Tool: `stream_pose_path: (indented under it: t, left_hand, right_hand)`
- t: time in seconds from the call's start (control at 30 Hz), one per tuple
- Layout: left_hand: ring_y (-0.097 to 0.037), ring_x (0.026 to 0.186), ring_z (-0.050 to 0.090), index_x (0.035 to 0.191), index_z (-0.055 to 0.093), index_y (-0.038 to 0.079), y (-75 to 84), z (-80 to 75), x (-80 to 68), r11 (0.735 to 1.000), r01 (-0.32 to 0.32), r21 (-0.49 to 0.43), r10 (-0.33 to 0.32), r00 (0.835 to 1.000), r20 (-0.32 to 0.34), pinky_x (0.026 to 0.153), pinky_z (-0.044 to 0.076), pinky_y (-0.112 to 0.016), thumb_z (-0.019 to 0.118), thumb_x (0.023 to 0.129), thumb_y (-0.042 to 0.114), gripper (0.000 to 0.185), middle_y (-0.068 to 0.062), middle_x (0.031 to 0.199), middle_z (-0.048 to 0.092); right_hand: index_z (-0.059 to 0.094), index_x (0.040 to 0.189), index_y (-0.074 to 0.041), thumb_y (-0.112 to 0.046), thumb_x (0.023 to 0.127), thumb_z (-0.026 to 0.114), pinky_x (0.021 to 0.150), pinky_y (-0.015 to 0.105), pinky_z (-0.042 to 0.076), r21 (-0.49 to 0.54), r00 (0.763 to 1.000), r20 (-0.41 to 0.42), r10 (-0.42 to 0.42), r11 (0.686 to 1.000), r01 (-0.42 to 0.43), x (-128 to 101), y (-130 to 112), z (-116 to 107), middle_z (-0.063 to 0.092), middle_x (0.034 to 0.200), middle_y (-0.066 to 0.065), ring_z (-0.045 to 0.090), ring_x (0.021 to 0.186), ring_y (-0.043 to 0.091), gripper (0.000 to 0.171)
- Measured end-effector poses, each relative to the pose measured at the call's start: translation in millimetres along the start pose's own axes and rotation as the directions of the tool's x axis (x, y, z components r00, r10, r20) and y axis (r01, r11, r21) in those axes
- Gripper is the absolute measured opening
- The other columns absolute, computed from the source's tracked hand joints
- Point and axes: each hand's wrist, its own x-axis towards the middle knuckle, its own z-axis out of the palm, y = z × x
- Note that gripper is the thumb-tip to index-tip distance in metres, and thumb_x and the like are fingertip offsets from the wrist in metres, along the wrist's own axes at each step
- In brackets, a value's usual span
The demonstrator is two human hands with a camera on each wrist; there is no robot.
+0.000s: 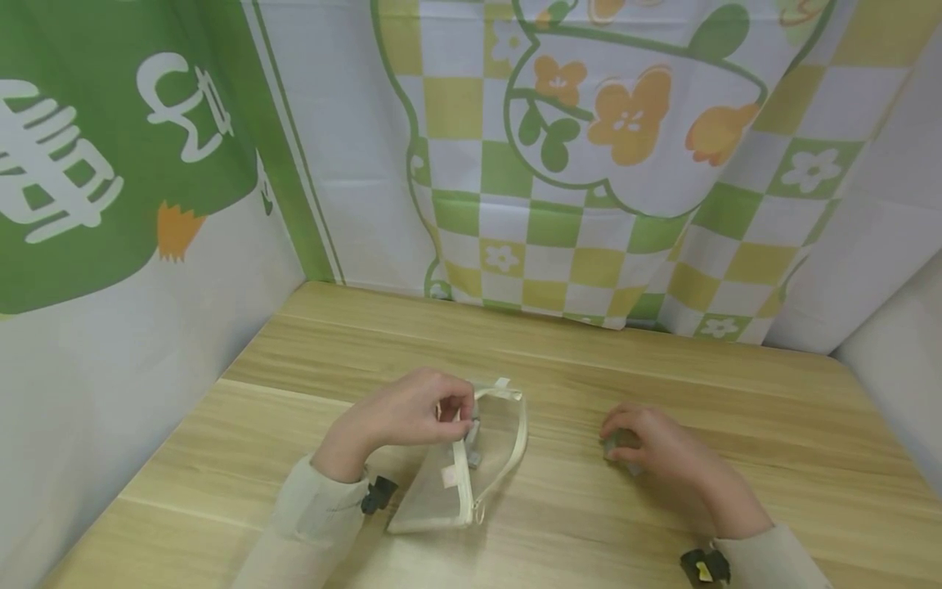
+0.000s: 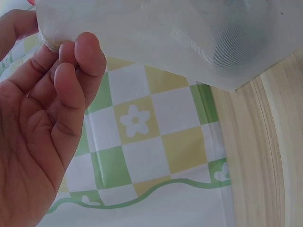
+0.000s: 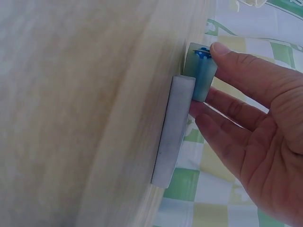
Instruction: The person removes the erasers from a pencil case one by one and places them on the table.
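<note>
My left hand pinches the cream zip edge of a see-through mesh pouch, whose mouth gapes on its right side. Small grey pieces show inside it. Seen from the left wrist, the pouch's pale mesh hangs from the bent fingers, with a dark shape behind it. To the right, my right hand grips a small greenish translucent block with a blue patch, thumb on one end and fingers on the other side. Right beside that block, a plain grey bar lies on the tabletop.
The wood-grain table runs back to a checked, flowered curtain. A green and white cloth hangs along the left side. Black bands sit at both cuffs.
</note>
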Motion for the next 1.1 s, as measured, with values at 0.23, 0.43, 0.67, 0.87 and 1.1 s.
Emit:
stream_pose_path:
  t: [0.23,0.43,0.67,0.87,1.1]
  left_hand:
    - [-0.002,0.058,0.044,0.077,0.060,0.019,0.5,0.2,-0.1,1.000,0.010,0.000,-0.010,1.000,0.005,0.054,0.037,-0.018,0.066,0.087,0.014,0.013,0.011,0.065,0.049]
    - [-0.002,0.059,0.045,0.077,0.060,0.019,-0.1,0.6,-0.1,1.000,0.012,-0.012,-0.012,1.000,0.007,0.054,0.037,-0.018,0.066,0.086,0.013,0.013,0.011,0.065,0.050]
    - [-0.002,0.059,0.045,0.077,0.061,0.019,-0.7,0.7,-0.3,1.000,0.003,-0.013,-0.003,1.000,0.003,0.054,0.037,-0.018,0.066,0.085,0.012,0.012,0.010,0.065,0.050]
    - [-0.001,0.059,0.045,0.078,0.061,0.018,-0.4,-0.1,0.1,1.000,0.005,-0.013,-0.005,1.000,0.011,0.054,0.038,-0.017,0.066,0.085,0.013,0.011,0.010,0.065,0.051]
    - [-0.001,0.059,0.045,0.078,0.061,0.019,1.0,-0.9,-0.3,1.000,0.010,-0.007,-0.010,1.000,0.013,0.054,0.037,-0.017,0.066,0.085,0.013,0.011,0.011,0.065,0.051]
  right_hand:
    - [0.072,0.105,-0.007,-0.013,0.084,0.075,0.088,0.042,0.055,0.005,1.000,0.003,0.002,1.000,-0.002,-0.7,1.8,1.3,0.066,0.114,0.008,0.064,0.107,0.030,0.022]
    - [0.071,0.105,-0.006,-0.012,0.085,0.075,0.087,0.041,0.055,0.031,1.000,0.010,-0.003,1.000,0.002,-0.8,2.8,1.9,0.066,0.115,0.009,0.064,0.106,0.030,0.022]
    - [0.069,0.107,-0.006,-0.012,0.085,0.074,0.090,0.046,0.054,0.035,1.000,0.000,0.007,0.999,-0.007,-1.3,-1.0,-0.2,0.067,0.117,0.011,0.063,0.111,0.035,0.023]
    - [0.069,0.111,-0.004,-0.011,0.086,0.073,0.089,0.048,0.054,0.030,1.000,-0.014,0.000,1.000,0.001,-0.6,-3.3,-2.3,0.067,0.118,0.014,0.064,0.111,0.037,0.026]
    - [0.070,0.110,-0.004,-0.011,0.086,0.073,0.090,0.047,0.054,0.002,0.999,-0.027,-0.020,1.000,0.020,1.1,-7.0,-2.9,0.068,0.117,0.011,0.064,0.110,0.035,0.025]
